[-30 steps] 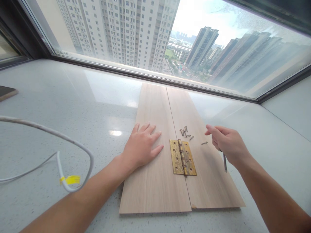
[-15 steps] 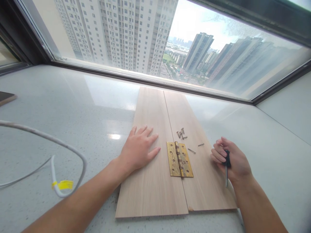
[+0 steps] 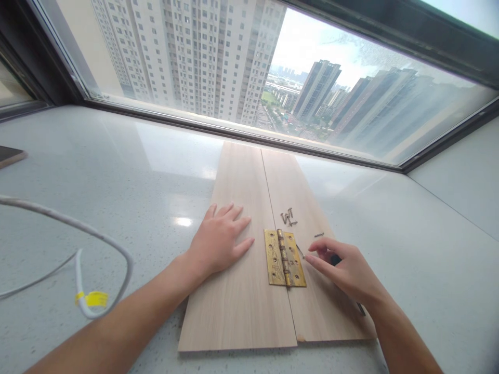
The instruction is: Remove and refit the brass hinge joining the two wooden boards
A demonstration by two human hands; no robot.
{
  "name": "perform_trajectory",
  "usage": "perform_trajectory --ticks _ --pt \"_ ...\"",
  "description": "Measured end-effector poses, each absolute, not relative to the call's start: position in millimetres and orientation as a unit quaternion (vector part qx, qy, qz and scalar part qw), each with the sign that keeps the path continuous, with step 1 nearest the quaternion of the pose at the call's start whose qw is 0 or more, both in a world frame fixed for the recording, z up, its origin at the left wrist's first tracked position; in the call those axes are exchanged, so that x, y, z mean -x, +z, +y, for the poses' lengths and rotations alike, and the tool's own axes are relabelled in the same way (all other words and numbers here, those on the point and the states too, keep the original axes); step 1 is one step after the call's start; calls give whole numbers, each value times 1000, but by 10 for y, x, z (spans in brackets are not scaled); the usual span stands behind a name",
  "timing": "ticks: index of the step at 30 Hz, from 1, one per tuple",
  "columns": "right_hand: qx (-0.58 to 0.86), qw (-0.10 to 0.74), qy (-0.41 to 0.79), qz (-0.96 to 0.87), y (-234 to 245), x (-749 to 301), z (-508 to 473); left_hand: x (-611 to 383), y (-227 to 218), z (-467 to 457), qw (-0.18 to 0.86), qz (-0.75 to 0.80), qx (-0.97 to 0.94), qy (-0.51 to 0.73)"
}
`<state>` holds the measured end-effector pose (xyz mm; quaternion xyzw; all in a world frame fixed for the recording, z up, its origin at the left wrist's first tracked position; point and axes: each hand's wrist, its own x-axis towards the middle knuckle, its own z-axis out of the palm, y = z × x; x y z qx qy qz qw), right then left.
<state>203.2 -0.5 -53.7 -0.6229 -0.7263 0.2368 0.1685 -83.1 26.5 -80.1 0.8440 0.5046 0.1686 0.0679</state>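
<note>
Two light wooden boards (image 3: 241,311) lie side by side on a white sill. A brass hinge (image 3: 284,258) lies across their seam. My left hand (image 3: 220,240) rests flat on the left board, fingers spread, just left of the hinge. My right hand (image 3: 345,270) sits on the right board beside the hinge, holding a dark-handled screwdriver (image 3: 360,308) in the palm. Its thumb and forefinger reach toward a loose screw (image 3: 300,251) at the hinge's right edge. A small heap of screws (image 3: 289,217) and a single screw (image 3: 318,235) lie beyond the hinge.
A white cable (image 3: 78,234) with a yellow tag (image 3: 93,298) loops over the sill at the left. A flat dark object (image 3: 10,155) lies at the far left edge. A large window (image 3: 249,67) runs along the back; a white wall rises at the right.
My right hand has moved left from the right board's edge to the hinge, fingers extending to the loose screw. The left hand has stayed flat on the left board.
</note>
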Motion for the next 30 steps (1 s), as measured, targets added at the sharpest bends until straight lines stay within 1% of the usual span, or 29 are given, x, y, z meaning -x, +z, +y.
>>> perform_trajectory --ticks 11,16,22,24,28,30 --pt "625 138 222 -735 -544 -1992 9 830 -819 270 50 499 -850 159" --pt "636 143 186 -735 -576 -1973 27 826 -810 269 54 499 -850 161" --pt "713 231 67 -659 -615 -2023 137 823 -803 268 53 499 -850 162" --pt "733 242 76 -632 -621 -2106 151 822 -802 265 52 500 -850 160" --pt "743 296 134 -586 -647 -2290 155 820 -800 261 54 503 -848 155" --pt "749 286 147 -579 -653 -2335 166 820 -799 263 55 505 -847 155"
